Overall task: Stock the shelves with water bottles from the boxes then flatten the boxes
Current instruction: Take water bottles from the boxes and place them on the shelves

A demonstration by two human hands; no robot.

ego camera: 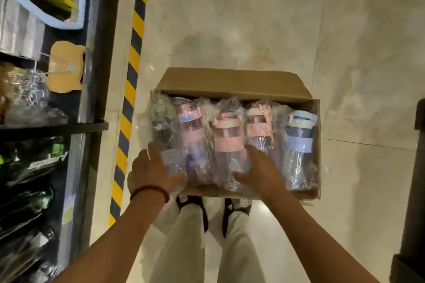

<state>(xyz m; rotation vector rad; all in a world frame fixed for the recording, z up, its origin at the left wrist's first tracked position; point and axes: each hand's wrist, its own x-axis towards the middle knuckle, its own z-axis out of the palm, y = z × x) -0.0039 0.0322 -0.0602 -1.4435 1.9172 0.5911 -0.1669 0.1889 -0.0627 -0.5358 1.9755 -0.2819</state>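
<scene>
Cardboard box (232, 81) at frame centre being unloaded: left hand (150, 171) and right hand (259, 171) spread over wrapped bottles (226, 140); next needs a firm grip.

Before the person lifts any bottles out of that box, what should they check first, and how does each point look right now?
1. Cardboard box open, far flap folded back: ok.
2. Wrapped bottles reachable, five lying side by side: ok.
3. Left hand placed on the bottles near the left end: ok.
4. Right hand placed on the bottles right of the middle: ok.
5. Free room on the shelves to the left: cannot tell.
6. Plastic wrap intact: cannot tell.
</scene>
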